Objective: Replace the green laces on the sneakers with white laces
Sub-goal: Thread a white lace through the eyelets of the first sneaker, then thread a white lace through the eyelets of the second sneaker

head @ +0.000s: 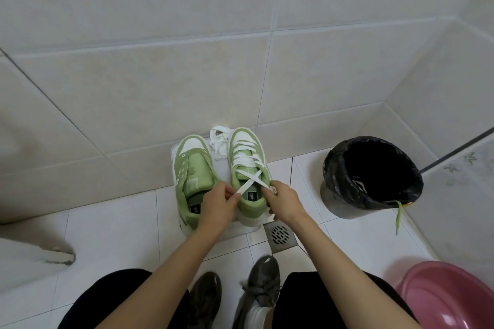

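Two green-and-white sneakers stand side by side on a white stool against the tiled wall. The right sneaker carries a white lace threaded up its eyelets, and the two ends cross over the tongue. My left hand pinches one end and my right hand pinches the other. The left sneaker has no lace in it. A loose white lace lies bunched between the two toes. A green lace hangs over the rim of the bin.
A grey bin lined with a black bag stands to the right on the floor. A metal floor drain sits just before the stool. A pink basin is at the lower right. My own grey shoes are below.
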Demonstrator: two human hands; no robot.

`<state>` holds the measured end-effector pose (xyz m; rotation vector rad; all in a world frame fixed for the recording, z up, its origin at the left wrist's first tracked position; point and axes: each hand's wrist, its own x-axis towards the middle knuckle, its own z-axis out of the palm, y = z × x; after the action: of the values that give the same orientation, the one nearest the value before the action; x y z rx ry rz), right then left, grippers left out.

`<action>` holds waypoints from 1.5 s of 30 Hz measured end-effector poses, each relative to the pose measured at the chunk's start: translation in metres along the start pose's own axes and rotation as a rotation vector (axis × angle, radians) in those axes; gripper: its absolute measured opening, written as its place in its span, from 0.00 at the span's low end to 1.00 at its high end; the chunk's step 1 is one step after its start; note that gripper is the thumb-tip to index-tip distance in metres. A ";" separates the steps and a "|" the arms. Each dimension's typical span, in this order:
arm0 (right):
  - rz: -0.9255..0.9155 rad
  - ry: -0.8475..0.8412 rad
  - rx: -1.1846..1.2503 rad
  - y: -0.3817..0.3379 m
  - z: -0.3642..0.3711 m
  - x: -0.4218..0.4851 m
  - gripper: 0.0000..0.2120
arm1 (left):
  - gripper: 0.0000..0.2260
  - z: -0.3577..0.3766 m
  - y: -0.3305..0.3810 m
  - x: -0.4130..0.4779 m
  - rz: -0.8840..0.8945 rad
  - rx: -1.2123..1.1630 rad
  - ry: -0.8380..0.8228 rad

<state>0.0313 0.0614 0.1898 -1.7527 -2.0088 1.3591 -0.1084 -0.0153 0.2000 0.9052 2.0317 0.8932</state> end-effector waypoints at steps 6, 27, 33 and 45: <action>-0.009 0.040 -0.194 0.005 -0.028 -0.023 0.08 | 0.08 -0.021 0.016 -0.010 0.015 -0.016 -0.221; -0.114 0.055 0.789 -0.094 -0.050 0.008 0.05 | 0.01 -0.041 0.086 0.044 0.052 -0.495 -0.193; -0.139 0.059 0.784 -0.094 -0.050 0.014 0.04 | 0.03 -0.039 0.088 0.055 0.015 -0.706 -0.232; -0.111 0.062 -0.287 -0.025 -0.012 -0.011 0.10 | 0.04 -0.026 0.021 0.009 0.069 -0.171 -0.114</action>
<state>0.0241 0.0605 0.2192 -1.7344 -2.3217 1.0125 -0.1282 -0.0052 0.2265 0.9147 1.8076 1.0126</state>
